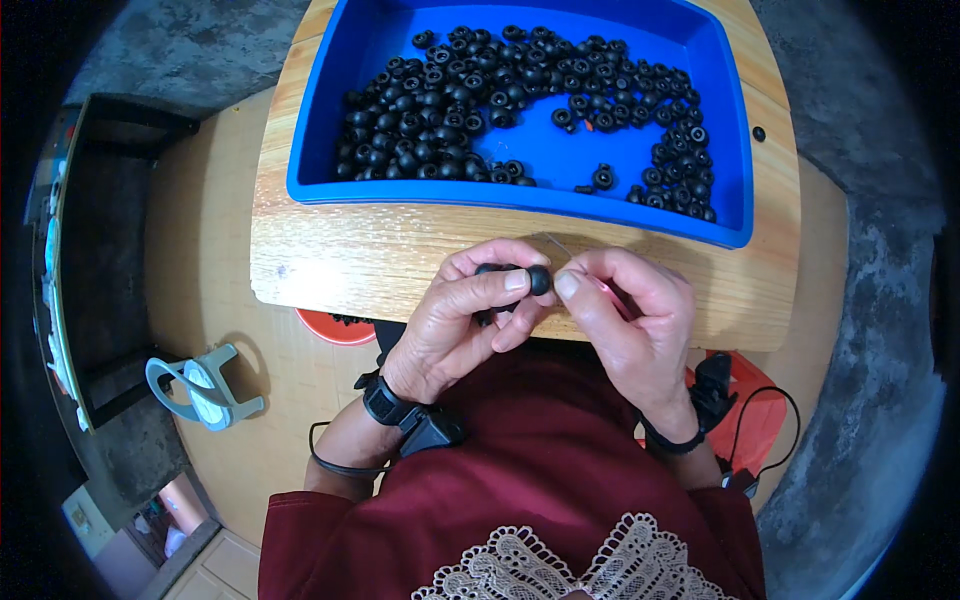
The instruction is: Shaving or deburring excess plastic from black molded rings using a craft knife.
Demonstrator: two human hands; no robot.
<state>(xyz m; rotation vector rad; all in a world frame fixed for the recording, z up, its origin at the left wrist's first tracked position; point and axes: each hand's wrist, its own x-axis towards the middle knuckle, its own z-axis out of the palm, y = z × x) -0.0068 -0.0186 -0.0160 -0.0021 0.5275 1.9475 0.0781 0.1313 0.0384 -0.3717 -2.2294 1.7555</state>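
Observation:
Over the table's near edge, my left hand is closed on several small black round pieces, one of them a shiny black ball that shows at the fingertips. My right hand faces it with thumb and index finger pinched around a slim tool; pink shows inside the palm, and a thin metal tip sticks out past the fingers. Whether this tip touches a piece is hard to tell. Just beyond both hands is a blue tray holding many black round pieces, some with a ring-shaped opening.
The tray stands on a wooden table. One black piece lies right of the tray. Below the table's left side is a red basin. A light grey-green stool stands left; red material and a cable are at right.

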